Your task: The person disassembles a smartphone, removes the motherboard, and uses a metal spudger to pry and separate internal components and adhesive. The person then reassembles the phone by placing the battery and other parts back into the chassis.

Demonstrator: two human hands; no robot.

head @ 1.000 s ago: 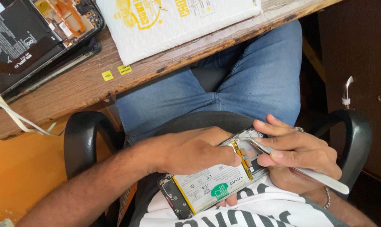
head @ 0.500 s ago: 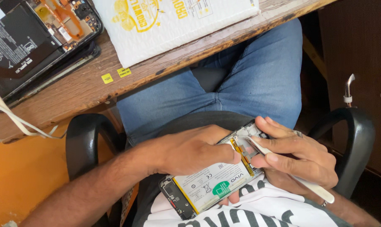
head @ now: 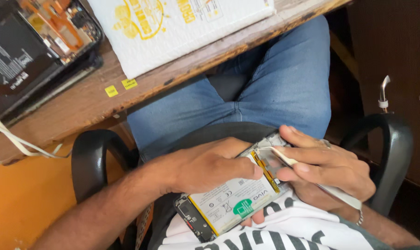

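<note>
Opened phone (head: 228,203) held over the lap, back cover off.
Left hand (head: 210,164) clamps its upper edge, thumb on the battery; right hand (head: 328,169) pinches a white pry tool (head: 312,178), tip touching the phone's top end.

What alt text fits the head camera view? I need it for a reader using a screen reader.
Seen from above, a seated person's left hand steadies an opened phone with its white battery exposed, while the right hand works a slim white tool into its upper end. Beyond the jeans-clad lap, a wooden table holds another opened phone and a white padded envelope.
</note>
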